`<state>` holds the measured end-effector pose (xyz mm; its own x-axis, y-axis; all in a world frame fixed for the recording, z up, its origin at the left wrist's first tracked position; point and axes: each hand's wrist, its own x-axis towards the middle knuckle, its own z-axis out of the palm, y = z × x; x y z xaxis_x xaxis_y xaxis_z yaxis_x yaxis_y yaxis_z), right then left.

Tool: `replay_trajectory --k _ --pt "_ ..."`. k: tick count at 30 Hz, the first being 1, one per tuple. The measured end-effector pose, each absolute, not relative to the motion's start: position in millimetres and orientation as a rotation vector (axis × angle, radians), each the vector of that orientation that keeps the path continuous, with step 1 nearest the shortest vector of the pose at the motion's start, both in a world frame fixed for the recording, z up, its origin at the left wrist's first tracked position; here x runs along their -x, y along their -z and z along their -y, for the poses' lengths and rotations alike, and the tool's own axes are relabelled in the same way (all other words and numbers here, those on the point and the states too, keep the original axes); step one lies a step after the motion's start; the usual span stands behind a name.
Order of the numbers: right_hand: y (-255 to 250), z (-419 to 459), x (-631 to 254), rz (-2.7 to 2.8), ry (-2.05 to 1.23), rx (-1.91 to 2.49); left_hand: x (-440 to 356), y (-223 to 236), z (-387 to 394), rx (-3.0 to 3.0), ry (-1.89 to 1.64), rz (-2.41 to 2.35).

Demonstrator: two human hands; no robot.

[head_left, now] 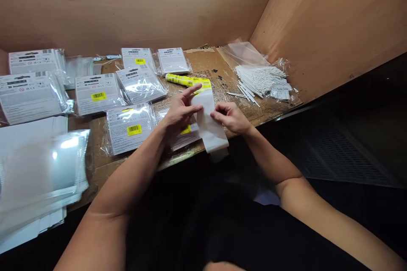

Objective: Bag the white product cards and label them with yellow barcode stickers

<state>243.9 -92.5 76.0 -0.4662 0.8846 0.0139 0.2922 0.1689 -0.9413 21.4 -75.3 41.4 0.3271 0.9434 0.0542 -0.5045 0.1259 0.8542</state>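
Observation:
A strip of label backing (pixel 208 120), white along its near length, runs from a roll of yellow barcode labels (pixel 179 79) and hangs over the table's front edge. My left hand (pixel 181 108) holds the strip's left side, thumb across it and index finger stretched toward the yellow labels at its far end. The strip hides its other fingers in part. At the right edge, my right hand (pixel 232 116) pinches the backing between thumb and curled fingers. Partly under my left hand lies a clear-wrapped pack (pixel 178 139) with a yellow label.
Several wrapped card packs (pixel 130 129) cover the left and middle of the cardboard-topped table. Clear plastic sleeves (pixel 41 169) are stacked at near left. White sticks (pixel 259 80) lie heaped beside a plastic bag (pixel 244 51) on the right. Wooden panels (pixel 136 4) stand behind and right.

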Motion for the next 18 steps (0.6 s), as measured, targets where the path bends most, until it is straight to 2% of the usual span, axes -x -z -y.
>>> replay_trajectory --k 5,8,12,18 --pt "-58.7 132.1 -258.8 1.934 -1.396 1.232 -19.9 -32.5 72.5 -0.983 -1.12 -0.61" --pt "-52.6 128.5 -262.0 1.734 -1.456 1.227 -23.0 -22.7 71.3 -1.09 -1.094 -0.614" --pt "-48.6 102.8 -250.0 1.419 -1.359 1.124 -26.3 -15.1 71.2 -1.184 -1.086 -0.64" --pt "-49.9 76.4 -234.2 1.477 -1.242 1.107 -25.5 -22.2 73.3 -1.123 -1.11 -0.627"
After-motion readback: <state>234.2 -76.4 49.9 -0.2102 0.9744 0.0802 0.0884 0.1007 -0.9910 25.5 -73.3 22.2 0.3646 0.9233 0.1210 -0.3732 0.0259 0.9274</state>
